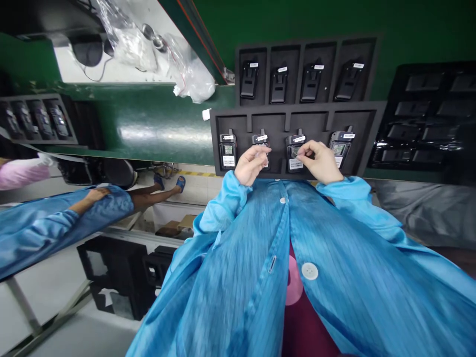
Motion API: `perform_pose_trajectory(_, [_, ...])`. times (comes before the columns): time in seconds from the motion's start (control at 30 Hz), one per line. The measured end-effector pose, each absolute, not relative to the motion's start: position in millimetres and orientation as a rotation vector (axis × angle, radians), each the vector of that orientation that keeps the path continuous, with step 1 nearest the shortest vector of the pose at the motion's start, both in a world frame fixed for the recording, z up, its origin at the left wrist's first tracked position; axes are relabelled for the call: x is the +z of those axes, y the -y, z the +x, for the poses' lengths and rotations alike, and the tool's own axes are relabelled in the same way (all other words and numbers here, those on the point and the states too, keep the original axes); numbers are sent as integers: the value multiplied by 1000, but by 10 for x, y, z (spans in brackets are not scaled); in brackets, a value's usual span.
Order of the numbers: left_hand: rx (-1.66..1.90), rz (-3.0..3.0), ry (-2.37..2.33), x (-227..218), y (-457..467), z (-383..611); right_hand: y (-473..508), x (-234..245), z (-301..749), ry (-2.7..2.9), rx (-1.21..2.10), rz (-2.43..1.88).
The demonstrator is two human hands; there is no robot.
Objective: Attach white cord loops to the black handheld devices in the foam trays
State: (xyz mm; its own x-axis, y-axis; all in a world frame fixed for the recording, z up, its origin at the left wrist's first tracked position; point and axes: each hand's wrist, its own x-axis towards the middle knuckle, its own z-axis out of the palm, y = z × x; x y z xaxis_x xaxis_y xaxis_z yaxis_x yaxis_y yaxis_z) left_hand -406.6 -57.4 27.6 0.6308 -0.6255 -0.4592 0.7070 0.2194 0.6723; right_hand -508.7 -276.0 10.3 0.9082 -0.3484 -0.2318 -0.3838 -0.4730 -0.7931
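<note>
A black foam tray (214,134) in front of me holds handheld devices that look like two-way radios, each with a short stub on top and a white label. My left hand (250,164) is closed in a pinch over the second radio (261,139) and partly covers it; what its fingertips hold, if anything, is too small to make out. Thumb and forefinger of my right hand (320,161) pinch a small clear piece (295,151) over the third radio (293,162). On either side lie the leftmost radio (228,151) and the rightmost radio (340,147).
Behind stands a second foam tray (302,44) with radios lying face down. A glossy black moulded tray (420,119) is at the right. Clear plastic bags (195,82) lie at the back left, another tray (70,121) farther left. A person in blue (63,218) sits nearby.
</note>
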Motion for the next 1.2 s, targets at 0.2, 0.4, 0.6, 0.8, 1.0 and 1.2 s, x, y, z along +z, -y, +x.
perform_pose_trajectory(0.2, [-1183, 794, -179, 321, 578, -3994, 2740, 175, -5103, -493, 29, -2171])
perform_pose_trajectory(0.4, [-1225, 985, -86, 368, 533, -3909, 2721, 197, -5097, -430, 31, -2151])
perform_pose_trajectory(0.6, [-808, 1627, 463, 19, 636, -4047, 2781, -120, -5018, -372, -44, -2351])
perform_pose_trajectory(0.8, [-613, 2114, 1360, -232, 734, -4116, 2823, -142, -5051, -247, -124, -2499])
perform_pose_trajectory(1.0, [-612, 2250, 1543, -239, 816, -4149, 2826, -175, -5047, -200, -122, -2564])
perform_pose_trajectory(1.2, [-612, 2330, 1525, -234, 864, -4165, 2822, -177, -5053, -182, -58, -2555])
